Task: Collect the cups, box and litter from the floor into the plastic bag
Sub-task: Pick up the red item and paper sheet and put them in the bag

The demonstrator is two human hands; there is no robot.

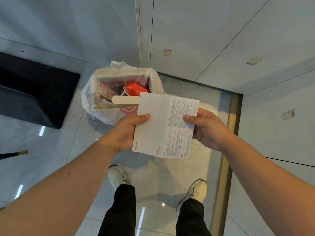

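Both my left hand (131,129) and right hand (207,127) pinch a printed leaflet (163,126) flat above the plastic bag (95,99); dropped unfolded, it could glide past.

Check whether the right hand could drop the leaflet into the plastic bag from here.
Probably yes: the right hand holds the leaflet near the plastic bag, whose mouth gapes open; nothing blocks it.
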